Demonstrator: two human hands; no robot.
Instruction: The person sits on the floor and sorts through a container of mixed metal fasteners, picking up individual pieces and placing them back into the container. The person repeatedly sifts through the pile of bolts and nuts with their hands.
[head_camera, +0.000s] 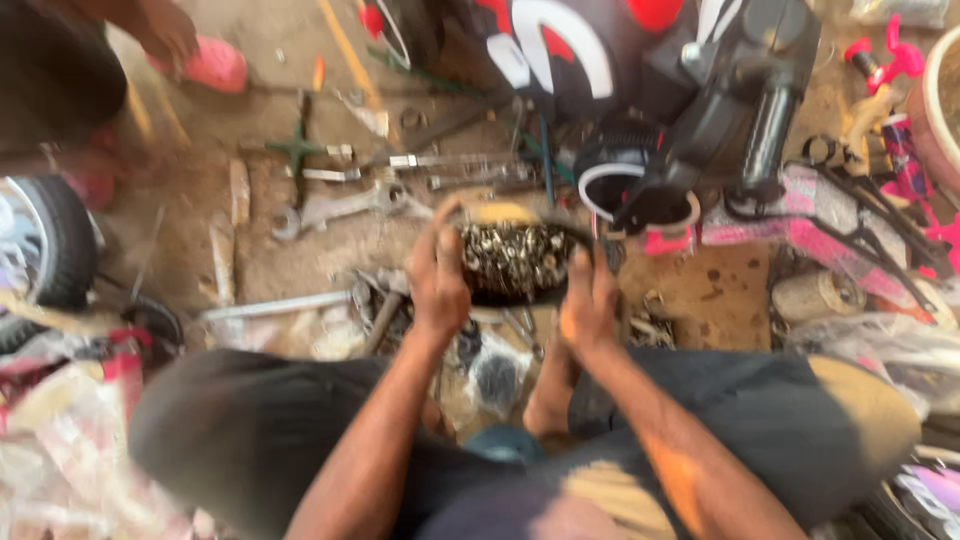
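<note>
**Both hands on a bowl of small metal parts**

The person sits low over a dirt floor (300, 250), knees spread, and holds a dark round bowl (520, 295) between both hands. The left hand (437, 270) curls around the bowl's left rim, fingers closed on it; the right hand (588, 300) grips the right rim the same way. The bowl sits just in front of the knees, heaped with small shiny metal parts (515, 255), too blurred to tell nuts from bolts.

Beyond the bowl, spanners (345, 205) and other long tools lie scattered on the floor. To the upper right rests a black machine part (740, 110), with a pink frame piece (800, 215) just beside it. A tyre (45, 250) shows at the left edge. At the top left, another person's hand (165, 30) reaches near a pink object (215, 65), well apart from the bowl. Crumpled plastic bags (880, 345) lie at the right.
</note>
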